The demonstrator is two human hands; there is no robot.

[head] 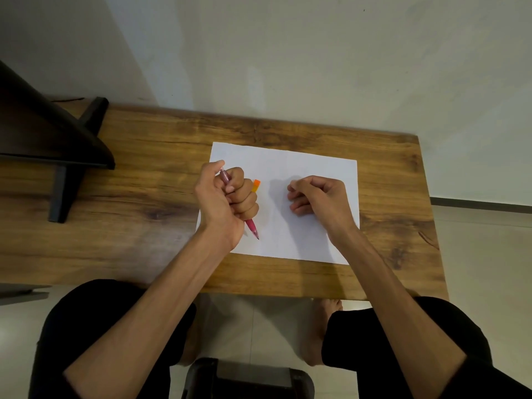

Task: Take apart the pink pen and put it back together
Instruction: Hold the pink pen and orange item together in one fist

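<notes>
Both hands hover over the white paper (pixel 302 168) on the counter (pixel 144 197), the left hand (pixel 227 197) fisted around the pink pen (pixel 252 226), the right hand (pixel 316 194) loosely curled and holding nothing, so small parts could roll off once loosened.

My left hand (pixel 227 197) is wrapped in a fist round the pink pen (pixel 251 226), thumb up at its top end, the tip poking out below and pointing down toward the white sheet of paper (pixel 302 237). My right hand (pixel 315 195) rests on the sheet with fingers loosely curled, holding nothing. A small orange piece (pixel 256 186) shows just behind my left knuckles. The paper lies on the wooden counter (pixel 144 180); a dark stand (pixel 57 139) sits far left.
</notes>
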